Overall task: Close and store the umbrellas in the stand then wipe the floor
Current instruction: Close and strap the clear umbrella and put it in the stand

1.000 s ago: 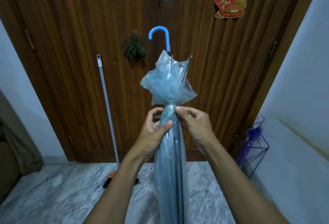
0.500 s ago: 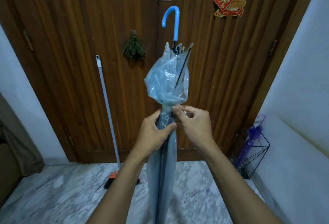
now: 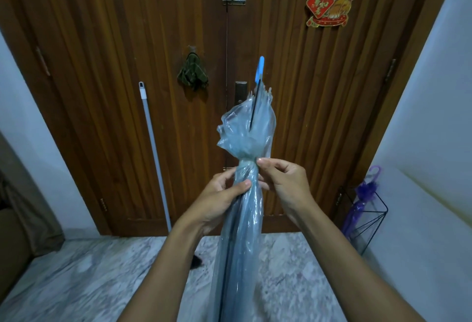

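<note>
A folded translucent blue umbrella (image 3: 242, 234) stands upright in front of me, its blue handle (image 3: 260, 69) pointing up toward the door. My left hand (image 3: 219, 199) grips the gathered canopy from the left, thumb across the front. My right hand (image 3: 286, 183) pinches the canopy at its narrow neck from the right. Loose canopy folds puff out above both hands. A black wire umbrella stand (image 3: 367, 219) sits at the right wall with a folded purple umbrella (image 3: 362, 199) in it.
A wooden double door (image 3: 127, 66) fills the back, with a green cloth (image 3: 192, 73) hanging on it. A mop's white pole (image 3: 153, 148) leans against the left leaf. Marble floor (image 3: 89, 280) spreads below. A brown sofa edge sits at far left.
The umbrella has tilted and turned, so its handle now appears lower and edge-on. The loose folds above my hands look narrower. Both hands stay at the canopy's neck.
</note>
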Available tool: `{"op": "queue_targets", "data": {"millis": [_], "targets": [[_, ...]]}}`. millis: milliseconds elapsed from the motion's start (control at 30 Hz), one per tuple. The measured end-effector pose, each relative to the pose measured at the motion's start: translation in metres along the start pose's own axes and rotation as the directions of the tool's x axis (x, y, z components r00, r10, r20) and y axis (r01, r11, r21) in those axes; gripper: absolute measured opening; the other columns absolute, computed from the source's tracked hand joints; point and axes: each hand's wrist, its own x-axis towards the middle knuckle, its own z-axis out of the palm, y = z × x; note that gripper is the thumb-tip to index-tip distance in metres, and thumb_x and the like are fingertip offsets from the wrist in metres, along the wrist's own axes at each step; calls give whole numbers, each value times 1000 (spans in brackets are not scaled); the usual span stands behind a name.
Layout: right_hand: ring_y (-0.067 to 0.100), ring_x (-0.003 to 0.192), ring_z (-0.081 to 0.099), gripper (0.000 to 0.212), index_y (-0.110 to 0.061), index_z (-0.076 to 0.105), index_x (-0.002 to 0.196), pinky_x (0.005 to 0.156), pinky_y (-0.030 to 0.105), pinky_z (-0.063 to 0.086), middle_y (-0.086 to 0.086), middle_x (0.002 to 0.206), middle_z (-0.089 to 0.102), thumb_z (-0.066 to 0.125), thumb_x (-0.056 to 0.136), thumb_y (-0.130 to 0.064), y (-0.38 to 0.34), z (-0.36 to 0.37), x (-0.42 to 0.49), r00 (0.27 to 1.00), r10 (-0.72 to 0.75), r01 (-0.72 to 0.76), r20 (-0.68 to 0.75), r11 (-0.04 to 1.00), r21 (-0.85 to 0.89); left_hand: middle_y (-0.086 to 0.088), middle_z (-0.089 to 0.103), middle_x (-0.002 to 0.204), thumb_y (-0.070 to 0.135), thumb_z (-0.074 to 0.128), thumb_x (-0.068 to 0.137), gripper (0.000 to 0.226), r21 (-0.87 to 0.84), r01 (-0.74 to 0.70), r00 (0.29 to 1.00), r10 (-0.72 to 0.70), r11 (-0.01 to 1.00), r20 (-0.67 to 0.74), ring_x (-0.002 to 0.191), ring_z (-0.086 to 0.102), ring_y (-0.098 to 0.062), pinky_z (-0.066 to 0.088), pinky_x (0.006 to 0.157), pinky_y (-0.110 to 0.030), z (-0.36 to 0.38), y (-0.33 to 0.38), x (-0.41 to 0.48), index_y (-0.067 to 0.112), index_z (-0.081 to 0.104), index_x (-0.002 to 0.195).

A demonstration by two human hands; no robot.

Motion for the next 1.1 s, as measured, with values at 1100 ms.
{"op": "queue_targets", "data": {"millis": [1100], "targets": [[8, 99, 72, 11, -18, 78, 94, 92, 28, 56, -2, 97, 78, 76, 84, -21, -8, 5, -15, 999, -7, 9, 44, 1000, -30, 12, 66, 125, 22, 76, 83, 55, 454, -251, 891, 388, 855, -238, 110, 62, 6, 53, 94, -23, 14, -1, -7, 19, 59, 134]]}}
